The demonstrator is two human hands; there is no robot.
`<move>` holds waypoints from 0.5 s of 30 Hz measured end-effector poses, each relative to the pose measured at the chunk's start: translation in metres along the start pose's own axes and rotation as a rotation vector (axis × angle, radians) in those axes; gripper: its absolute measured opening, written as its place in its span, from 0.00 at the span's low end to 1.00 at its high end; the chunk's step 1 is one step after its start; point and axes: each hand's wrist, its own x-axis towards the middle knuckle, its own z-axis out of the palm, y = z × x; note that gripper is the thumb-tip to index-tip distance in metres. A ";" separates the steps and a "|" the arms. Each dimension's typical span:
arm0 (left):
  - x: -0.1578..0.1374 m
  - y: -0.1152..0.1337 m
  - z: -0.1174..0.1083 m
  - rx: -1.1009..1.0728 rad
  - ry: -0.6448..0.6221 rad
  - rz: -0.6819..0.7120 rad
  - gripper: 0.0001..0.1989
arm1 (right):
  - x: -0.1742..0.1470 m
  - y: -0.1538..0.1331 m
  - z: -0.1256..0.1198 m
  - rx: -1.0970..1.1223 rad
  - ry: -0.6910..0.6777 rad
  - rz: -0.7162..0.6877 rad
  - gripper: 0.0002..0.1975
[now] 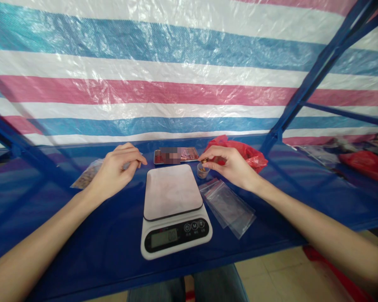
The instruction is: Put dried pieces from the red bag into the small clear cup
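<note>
My right hand (228, 163) is over a small clear plastic cup (203, 171) that holds brown bits. Its thumb and forefinger close around a small yellow-brown piece (204, 160) at the cup's rim; its exact kind is too small to tell. My left hand (121, 165) hovers left of the scale's far corner, fingers loosely bent, with a small gap between thumb and forefinger and nothing visible in them. Between my hands stands a white kitchen scale (173, 193), its plate bare and its display reading 0.0. Partly behind my left hand lies a clear bag (88, 174) of light brown pieces.
Flat clear zip bags (229, 207) lie right of the scale. A phone (189, 154) rests behind it, and a crumpled red plastic bag (252, 155) sits behind my right hand. Blue metal struts (290, 105) flank the blue table (113, 251). A striped sheet (176, 92) hangs behind.
</note>
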 end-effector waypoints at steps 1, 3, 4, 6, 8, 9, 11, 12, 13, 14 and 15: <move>0.000 0.000 0.000 0.001 -0.002 0.001 0.16 | 0.000 0.001 0.001 0.002 -0.008 0.011 0.06; -0.001 0.000 0.000 0.000 -0.003 -0.001 0.16 | -0.001 0.002 0.003 0.003 -0.022 0.027 0.06; -0.001 0.000 0.000 0.000 -0.003 -0.004 0.16 | -0.001 0.003 0.003 0.001 -0.024 0.030 0.06; -0.001 0.000 0.000 -0.001 0.000 -0.005 0.16 | -0.002 0.003 0.003 -0.007 -0.014 0.030 0.06; -0.001 -0.001 0.000 -0.002 0.000 -0.003 0.16 | -0.002 0.003 0.003 -0.012 0.001 0.027 0.06; -0.001 -0.001 0.000 -0.003 0.001 -0.002 0.16 | -0.002 0.004 0.003 -0.012 0.006 0.026 0.06; -0.001 -0.002 0.001 -0.005 0.001 -0.001 0.16 | -0.001 0.004 0.003 -0.004 0.009 0.028 0.06; -0.001 -0.002 0.001 -0.006 0.002 -0.001 0.16 | -0.001 0.005 0.004 0.001 0.010 0.030 0.06; -0.001 -0.002 0.001 -0.007 0.003 0.000 0.16 | -0.001 0.005 0.004 0.007 0.010 0.030 0.06; -0.001 -0.002 0.001 -0.008 0.004 0.001 0.16 | -0.001 0.005 0.004 0.013 0.012 0.029 0.06; -0.001 -0.002 0.001 -0.009 0.004 0.002 0.16 | -0.001 0.005 0.004 0.020 0.015 0.027 0.06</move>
